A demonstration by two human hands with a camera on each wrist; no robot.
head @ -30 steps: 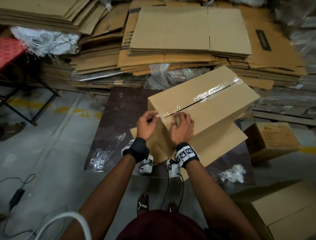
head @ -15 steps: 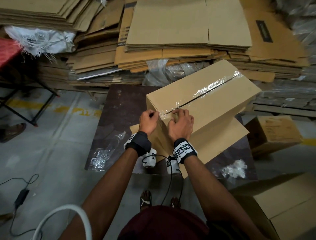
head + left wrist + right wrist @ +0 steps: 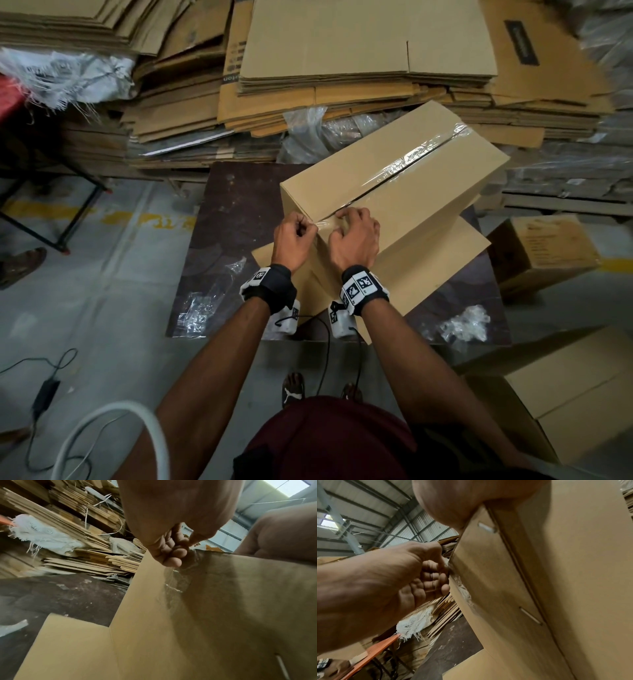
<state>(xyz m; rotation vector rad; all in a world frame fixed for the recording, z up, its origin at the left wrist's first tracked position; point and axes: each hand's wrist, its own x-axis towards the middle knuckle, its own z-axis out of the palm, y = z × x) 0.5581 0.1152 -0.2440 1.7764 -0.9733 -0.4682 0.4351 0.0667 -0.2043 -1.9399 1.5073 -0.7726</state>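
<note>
A closed cardboard box (image 3: pixel 394 192) stands tilted on a dark table (image 3: pixel 233 212). Clear tape (image 3: pixel 411 161) runs along its top seam and down the near side (image 3: pixel 176 585). At the near top edge my left hand (image 3: pixel 294 236) pinches the loose tape end, its fingers (image 3: pixel 171 553) curled tight. My right hand (image 3: pixel 356 236) lies just to the right, with bent fingers hooked over the box's top edge and its heel (image 3: pixel 462 500) against the side face. The right wrist view shows the left hand (image 3: pixel 428 574) beside the box (image 3: pixel 573 574).
A flat cardboard sheet (image 3: pixel 445 274) lies under the box. Crumpled plastic (image 3: pixel 466 323) and a clear wrapper (image 3: pixel 202 311) lie on the table. Stacks of flattened cartons (image 3: pixel 342 51) fill the back. Two boxes (image 3: pixel 544 250) (image 3: pixel 565 394) sit on the floor at right; a cable (image 3: pixel 44 387) lies at left.
My left fingers have closed tighter on the tape end. My right hand has shifted up from the side face onto the top edge. The box has not moved.
</note>
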